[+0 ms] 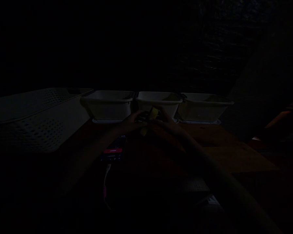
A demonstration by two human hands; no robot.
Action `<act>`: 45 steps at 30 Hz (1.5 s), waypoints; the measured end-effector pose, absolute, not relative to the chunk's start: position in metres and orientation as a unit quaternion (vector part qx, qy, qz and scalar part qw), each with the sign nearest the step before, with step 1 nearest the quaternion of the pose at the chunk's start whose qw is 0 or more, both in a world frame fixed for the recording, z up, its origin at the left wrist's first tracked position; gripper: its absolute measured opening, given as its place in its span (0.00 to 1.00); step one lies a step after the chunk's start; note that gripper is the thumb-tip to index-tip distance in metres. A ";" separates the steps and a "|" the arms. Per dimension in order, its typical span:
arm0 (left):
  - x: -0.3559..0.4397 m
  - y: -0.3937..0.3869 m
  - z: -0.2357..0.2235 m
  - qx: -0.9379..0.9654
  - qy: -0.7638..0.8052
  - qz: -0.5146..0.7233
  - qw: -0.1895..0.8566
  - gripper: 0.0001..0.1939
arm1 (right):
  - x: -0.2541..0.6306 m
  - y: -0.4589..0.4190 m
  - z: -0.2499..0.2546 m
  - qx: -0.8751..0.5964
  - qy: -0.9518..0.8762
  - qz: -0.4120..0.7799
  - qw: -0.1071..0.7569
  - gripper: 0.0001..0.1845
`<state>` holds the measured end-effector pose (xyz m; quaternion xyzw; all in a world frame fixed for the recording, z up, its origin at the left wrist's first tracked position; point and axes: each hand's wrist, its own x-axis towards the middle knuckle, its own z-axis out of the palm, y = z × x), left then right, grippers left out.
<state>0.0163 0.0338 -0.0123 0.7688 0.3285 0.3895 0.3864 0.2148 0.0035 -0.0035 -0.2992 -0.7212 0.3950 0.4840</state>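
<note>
The view is very dark. My left hand [134, 121] and my right hand [167, 123] meet above the wooden table, in front of the middle white tub [158, 102]. Between them they hold a small item with yellow parts [154, 112]; its dark portion blends into the shadow, so its kind is unclear. A second yellow patch shows just below the left fingers. The fingers of both hands are closed around this item. On the table beneath my left forearm lies a lit phone [113, 150].
Another white tub [109, 105] stands left of the middle one, and a third tub [202, 109] stands right. A large perforated white basket [46, 126] is at far left. A white cable [106, 174] runs from the phone. At far right appears another person's arm [278, 119].
</note>
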 end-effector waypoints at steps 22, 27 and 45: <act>0.021 0.026 -0.005 0.779 0.328 0.393 0.363 0.28 | 0.215 0.014 -0.013 -0.292 -0.717 0.407 0.485 0.30; 0.021 0.025 -0.005 0.768 0.337 0.392 0.378 0.28 | 0.214 0.012 -0.011 -0.277 -0.711 0.428 0.484 0.27; 0.022 0.023 -0.008 0.764 0.315 0.386 0.411 0.25 | 0.218 0.015 -0.016 -0.295 -0.758 0.346 0.468 0.28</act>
